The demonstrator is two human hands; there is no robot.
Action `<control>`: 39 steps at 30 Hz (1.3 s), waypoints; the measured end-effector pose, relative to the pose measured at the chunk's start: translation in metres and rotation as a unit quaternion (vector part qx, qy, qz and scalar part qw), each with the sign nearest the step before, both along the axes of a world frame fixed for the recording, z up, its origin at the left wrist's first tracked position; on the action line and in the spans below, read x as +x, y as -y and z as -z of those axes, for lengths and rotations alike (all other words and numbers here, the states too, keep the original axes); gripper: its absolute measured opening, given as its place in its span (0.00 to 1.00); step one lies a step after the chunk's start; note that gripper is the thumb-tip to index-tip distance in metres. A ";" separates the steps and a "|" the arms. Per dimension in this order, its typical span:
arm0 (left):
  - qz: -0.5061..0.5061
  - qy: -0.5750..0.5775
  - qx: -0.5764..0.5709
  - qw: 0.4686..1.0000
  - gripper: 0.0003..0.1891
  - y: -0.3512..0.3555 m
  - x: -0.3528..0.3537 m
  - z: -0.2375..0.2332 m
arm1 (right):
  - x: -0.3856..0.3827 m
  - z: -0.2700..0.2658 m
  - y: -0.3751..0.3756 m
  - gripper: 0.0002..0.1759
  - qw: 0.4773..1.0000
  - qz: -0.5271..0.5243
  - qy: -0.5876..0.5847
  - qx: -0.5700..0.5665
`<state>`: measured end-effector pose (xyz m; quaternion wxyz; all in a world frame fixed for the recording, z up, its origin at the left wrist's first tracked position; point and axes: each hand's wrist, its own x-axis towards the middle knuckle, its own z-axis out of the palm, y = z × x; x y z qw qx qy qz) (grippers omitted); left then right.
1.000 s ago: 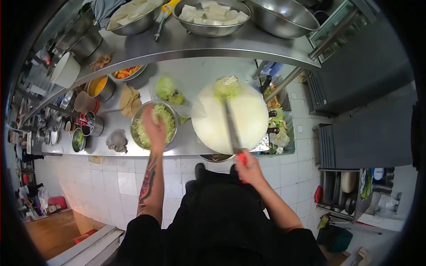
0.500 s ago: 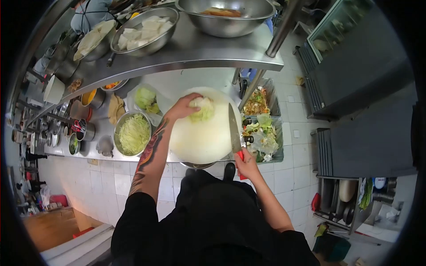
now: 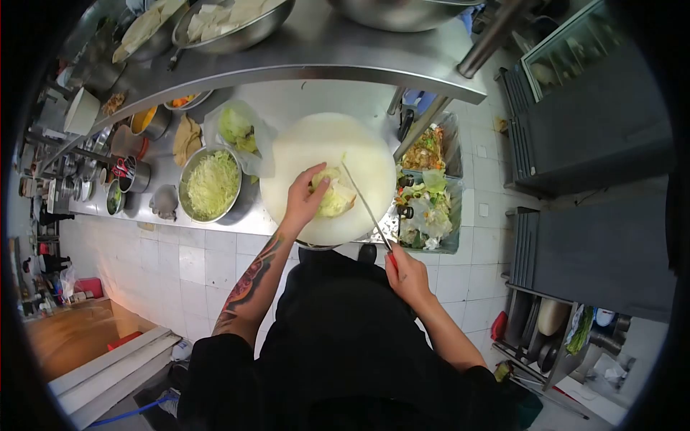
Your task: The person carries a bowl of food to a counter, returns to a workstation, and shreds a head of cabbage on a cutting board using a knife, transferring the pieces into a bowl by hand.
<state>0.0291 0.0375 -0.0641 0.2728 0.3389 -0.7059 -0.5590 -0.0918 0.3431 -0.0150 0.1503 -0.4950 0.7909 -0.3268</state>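
Grip of the left hand (image 3: 305, 200) curls over the cabbage (image 3: 339, 200) on the board (image 3: 316, 140), centre frame; right hand (image 3: 408, 274) clasps the knife (image 3: 366, 208).

Halved pale green cabbage wedge (image 3: 338, 201), layered leaves with a whiter cut face, lies on the near part of the round white cutting board (image 3: 323, 136), gripped from its left side by the left hand (image 3: 303, 202). The long steel kitchen knife with red handle (image 3: 366, 208), held in the right hand (image 3: 408, 276), slants diagonally along the wedge's right side, tip over the board.
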 end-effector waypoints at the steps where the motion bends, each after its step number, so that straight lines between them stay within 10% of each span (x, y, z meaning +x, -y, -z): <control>1: -0.039 -0.035 0.024 0.998 0.17 -0.005 -0.007 0.003 | 0.004 -0.007 -0.003 0.23 1.000 -0.002 0.000 0.006; 9: -0.015 -0.043 0.118 0.992 0.20 0.018 -0.017 0.005 | 0.010 -0.022 -0.010 0.23 0.994 -0.007 -0.086 0.070; 11: -0.042 0.070 -0.301 0.950 0.23 0.019 -0.002 -0.005 | 0.013 -0.023 -0.009 0.23 0.992 -0.003 -0.086 0.087; 15: -0.080 0.080 -0.309 0.944 0.27 0.003 0.034 -0.046 | 0.020 -0.022 -0.008 0.19 0.998 0.025 -0.025 0.046; 21: 0.191 -0.012 -0.333 0.923 0.32 0.041 0.002 -0.057 | 0.022 -0.016 -0.006 0.13 0.973 0.108 0.198 0.057; 24: 0.330 0.102 -0.154 0.926 0.32 0.062 0.003 -0.053 | 0.014 -0.013 0.010 0.16 0.903 0.153 0.382 0.120; 39: 0.025 0.054 0.032 0.998 0.17 -0.040 0.026 -0.016 | -0.010 -0.059 0.131 0.15 0.944 0.076 0.316 0.058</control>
